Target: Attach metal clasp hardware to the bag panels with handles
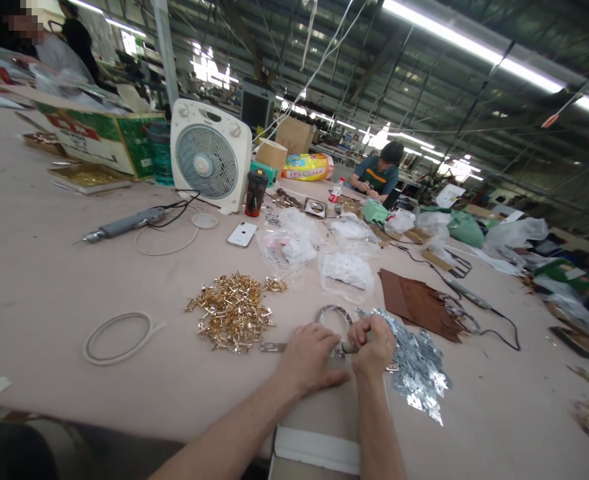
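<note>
My right hand (373,343) is closed in a fist around the handle of a slim tool (347,347), whose kind I cannot make out. Its near end points left toward my other hand. My left hand (307,360) lies low over the work, thumb and fingers apart, with small metal parts (338,356) between them. From under its fingers a flat strip (273,347) sticks out to the left. A ring-shaped band (333,311) lies just beyond both hands. Gold-coloured metal fittings (234,312) form a pile to the left, and flat silver metal plates (419,367) spread to the right.
A pale board (319,417) lies under my forearms. Further off are a tape roll (117,338), a corded power tool (124,225), a box fan (210,157), a phone (242,234), plastic bags (347,270) and brown leather pieces (417,303). A co-worker (378,175) sits across the table.
</note>
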A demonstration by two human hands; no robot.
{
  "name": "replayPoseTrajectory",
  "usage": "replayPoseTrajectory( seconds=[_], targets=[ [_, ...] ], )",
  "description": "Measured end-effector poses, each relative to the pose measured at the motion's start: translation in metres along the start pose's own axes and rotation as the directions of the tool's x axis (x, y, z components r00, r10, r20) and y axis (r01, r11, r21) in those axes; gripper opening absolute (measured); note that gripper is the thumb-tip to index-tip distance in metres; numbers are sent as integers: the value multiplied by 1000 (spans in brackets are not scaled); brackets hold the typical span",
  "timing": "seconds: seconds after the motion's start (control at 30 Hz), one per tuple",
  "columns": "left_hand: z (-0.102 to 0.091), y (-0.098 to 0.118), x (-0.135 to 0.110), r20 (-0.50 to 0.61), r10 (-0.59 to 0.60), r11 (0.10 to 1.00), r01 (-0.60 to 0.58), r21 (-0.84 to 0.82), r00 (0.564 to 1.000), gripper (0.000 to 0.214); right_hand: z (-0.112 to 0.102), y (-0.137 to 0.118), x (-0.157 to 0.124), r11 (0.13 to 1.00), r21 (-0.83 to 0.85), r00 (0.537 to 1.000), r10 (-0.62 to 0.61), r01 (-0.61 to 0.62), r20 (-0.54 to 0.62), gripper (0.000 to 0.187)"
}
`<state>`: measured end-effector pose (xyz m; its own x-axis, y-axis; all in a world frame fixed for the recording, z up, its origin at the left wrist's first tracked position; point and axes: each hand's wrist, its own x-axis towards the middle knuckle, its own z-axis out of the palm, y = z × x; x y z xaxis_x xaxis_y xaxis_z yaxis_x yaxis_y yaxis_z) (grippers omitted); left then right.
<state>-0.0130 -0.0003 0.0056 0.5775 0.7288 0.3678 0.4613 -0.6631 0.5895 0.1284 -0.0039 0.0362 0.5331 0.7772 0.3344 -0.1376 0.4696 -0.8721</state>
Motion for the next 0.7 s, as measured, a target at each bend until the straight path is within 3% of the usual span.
replayPoseTrajectory(
  seconds=[0.2,0.4,0.6,0.7],
  targets=[
    [3,-2,1,-6,-15,1000,15,1,1000,51,2,18,10,989,-48,984,145,-141,98,44],
    [3,-2,3,14,-40,999,41,-18,999,57,3,15,16,969,-64,951,245,-237,188,42],
    [6,-3,4,8,-49,999,50,-18,999,53,1,12,20,946,90,937,291,-312,195,39],
    [7,-3,5,11,-59,998,59,-29,998,54,2,12,21,947,60,931,298,-317,213,38]
  ],
)
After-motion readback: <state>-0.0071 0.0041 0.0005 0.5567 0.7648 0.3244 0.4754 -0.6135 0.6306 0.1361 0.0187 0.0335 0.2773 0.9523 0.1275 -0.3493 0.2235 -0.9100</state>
